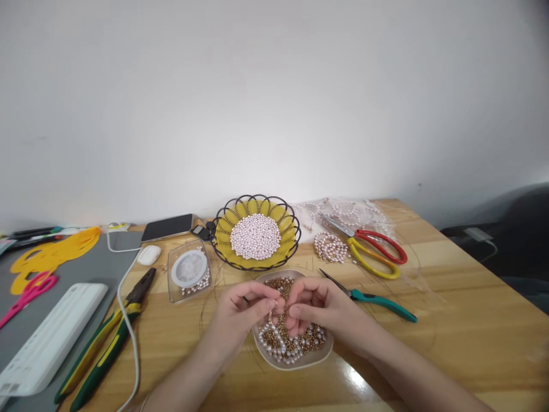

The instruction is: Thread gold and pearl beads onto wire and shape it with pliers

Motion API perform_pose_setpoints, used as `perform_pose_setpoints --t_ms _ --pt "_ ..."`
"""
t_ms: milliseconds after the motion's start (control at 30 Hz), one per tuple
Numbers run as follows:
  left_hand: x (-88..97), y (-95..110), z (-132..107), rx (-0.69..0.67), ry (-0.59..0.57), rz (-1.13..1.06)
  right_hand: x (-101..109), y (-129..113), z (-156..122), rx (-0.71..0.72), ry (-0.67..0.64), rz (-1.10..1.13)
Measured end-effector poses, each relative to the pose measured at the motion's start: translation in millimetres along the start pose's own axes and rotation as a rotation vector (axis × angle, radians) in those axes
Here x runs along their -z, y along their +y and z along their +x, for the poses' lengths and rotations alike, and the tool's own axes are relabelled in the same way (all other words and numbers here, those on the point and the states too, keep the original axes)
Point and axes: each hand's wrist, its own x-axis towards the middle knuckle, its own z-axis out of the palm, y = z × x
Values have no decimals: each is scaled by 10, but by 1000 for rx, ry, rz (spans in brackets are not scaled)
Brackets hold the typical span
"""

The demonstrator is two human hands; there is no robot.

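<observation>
My left hand pinches the end of a pearl bead strand between thumb and fingertips; the strand hangs down toward a pale shallow dish. Close beside it, my right hand has its thumb pressed to curled fingers. Whatever lies between those fingertips is too small to make out. Both hands are above the dish, which holds gold beads and pearl strands. Part of the dish is hidden behind the hands.
Beyond the dish stands a yellow basket of pink beads. Right lie red-and-yellow scissors, teal-handled pliers and a coiled bead strand. Left are a clear box, large pliers, a white cable and a phone.
</observation>
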Motion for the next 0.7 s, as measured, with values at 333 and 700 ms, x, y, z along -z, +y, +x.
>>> perform_pose_setpoints --t_ms 333,700 --pt "-27 -44 -13 -23 13 20 -80 7 -17 -54 -13 35" --pt "-13 -23 -22 -184 -5 200 -77 37 -14 -73 -5 24"
